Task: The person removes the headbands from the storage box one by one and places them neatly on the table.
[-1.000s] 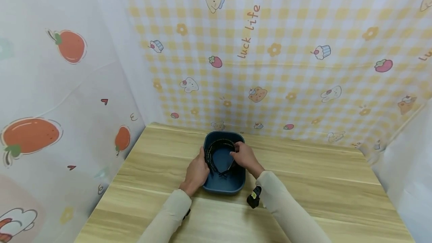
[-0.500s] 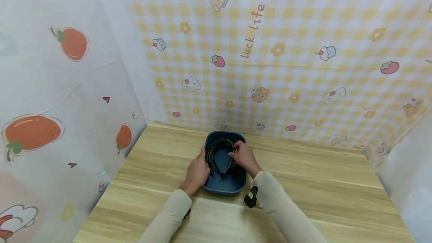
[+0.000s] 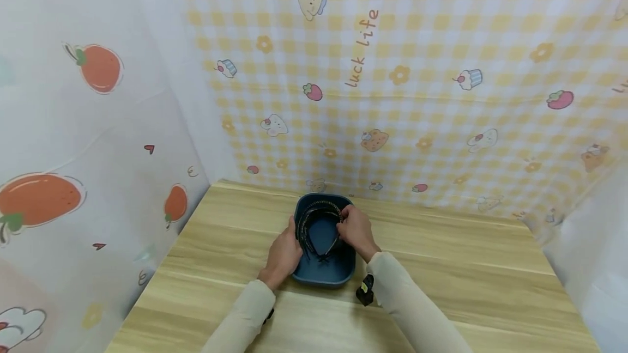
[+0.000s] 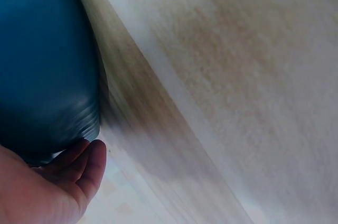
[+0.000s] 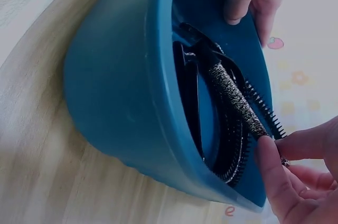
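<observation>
A dark blue bin stands on the table, holding several black headbands, some with comb-like teeth. My left hand grips the bin's left wall; the right wrist view shows its thumb inside the rim. The left wrist view has the fingers against the bin's outer side. At the bin's right side, my right hand pinches one glittery black headband between thumb and fingers. That headband overlaps the others, and its lower ends sit inside the bin.
The wood-grain table extends on both sides of the bin. Behind it hangs a yellow checked cloth, with a white printed cloth along the left. A small black device hangs at the right wrist.
The headband arcs look slightly more spread apart at the top, and my right fingers are bent a little more. My left hand keeps its hold on the bin. The head view has shifted slightly.
</observation>
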`<state>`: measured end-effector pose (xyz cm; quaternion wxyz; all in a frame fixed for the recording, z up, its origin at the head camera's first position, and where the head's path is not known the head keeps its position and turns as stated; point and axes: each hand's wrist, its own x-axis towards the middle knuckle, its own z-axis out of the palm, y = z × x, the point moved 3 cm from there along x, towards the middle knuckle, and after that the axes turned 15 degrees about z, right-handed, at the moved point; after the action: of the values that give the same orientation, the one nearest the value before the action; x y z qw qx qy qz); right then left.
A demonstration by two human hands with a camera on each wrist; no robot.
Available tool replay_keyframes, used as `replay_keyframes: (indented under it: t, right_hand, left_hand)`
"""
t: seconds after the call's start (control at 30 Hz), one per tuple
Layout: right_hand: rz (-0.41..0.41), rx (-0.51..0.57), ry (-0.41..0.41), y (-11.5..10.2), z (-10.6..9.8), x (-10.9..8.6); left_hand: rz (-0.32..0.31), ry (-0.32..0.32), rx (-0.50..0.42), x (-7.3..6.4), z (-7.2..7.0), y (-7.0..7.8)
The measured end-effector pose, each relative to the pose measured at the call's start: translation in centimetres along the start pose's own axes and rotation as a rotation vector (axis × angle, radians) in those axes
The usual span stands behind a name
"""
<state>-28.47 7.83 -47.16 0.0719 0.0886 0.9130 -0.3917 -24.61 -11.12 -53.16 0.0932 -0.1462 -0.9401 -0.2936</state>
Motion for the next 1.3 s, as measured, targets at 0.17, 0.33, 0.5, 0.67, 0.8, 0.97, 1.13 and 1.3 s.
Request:
replay_keyframes:
  t: [0.17, 0.33, 0.5, 0.67, 0.8, 0.97, 1.13, 1.3]
  right_hand:
    - [0.012, 0.043, 0.012, 0.0, -0.6, 0.2]
    - [0.053, 0.116, 0.019, 0.1, -0.8, 0.4]
    - [0.096, 0.155, 0.018, 0.6, -1.1, 0.8]
    - [0.112, 0.221, -0.002, 1.2, -1.7, 1.3]
    - [0.132, 0.269, -0.018, 1.9, -2.3, 1.9]
    - [0.149, 0.31, -0.011, 3.0, -3.8, 2.5]
    - [0.153, 0.321, -0.004, 4.5, -5.8, 2.9]
    - [0.166, 0.318, -0.002, 6.2, -7.3, 3.1]
  left_hand:
    - [0.009, -0.002, -0.017, 0.1, -0.1, 0.1]
    - [0.007, 0.006, -0.01, -0.1, -0.1, 0.0]
    - [0.015, 0.014, -0.021, -0.1, 0.3, 0.0]
    - [0.011, 0.023, -0.022, 0.0, 0.4, -0.1]
    - [0.001, 0.03, -0.018, -0.1, 0.0, -0.3]
    - [-0.012, 0.015, -0.032, -0.2, -0.2, -0.1]
    - [0.0, 0.013, -0.035, 0.0, -0.3, 0.1]
    - [-0.002, 0.012, -0.025, 0.0, -0.2, 0.1]
